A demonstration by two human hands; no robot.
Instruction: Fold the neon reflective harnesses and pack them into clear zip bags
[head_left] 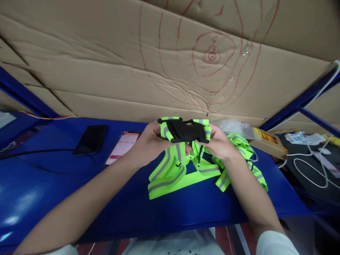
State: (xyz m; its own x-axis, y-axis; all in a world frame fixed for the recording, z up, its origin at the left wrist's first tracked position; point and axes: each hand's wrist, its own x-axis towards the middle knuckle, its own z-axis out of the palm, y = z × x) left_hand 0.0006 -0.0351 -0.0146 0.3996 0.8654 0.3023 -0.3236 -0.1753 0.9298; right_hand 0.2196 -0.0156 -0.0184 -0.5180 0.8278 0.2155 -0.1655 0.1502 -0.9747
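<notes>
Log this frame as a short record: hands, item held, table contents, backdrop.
Left hand: holding the left end of the black buckle
Right hand: holding its right end
Buckle state: halves appear joined
Green strap: grey-striped, looped at both buckle ends, hanging below
Blue table: dark-screened phone, lit phone, more green straps
Backdrop: cardboard with red rings drawn

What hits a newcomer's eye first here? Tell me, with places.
The bright green strap, its black buckle held up mid-picture between the left hand and right hand, stands out first. Red rings drawn on the cardboard behind come next, above and right of centre.
</notes>
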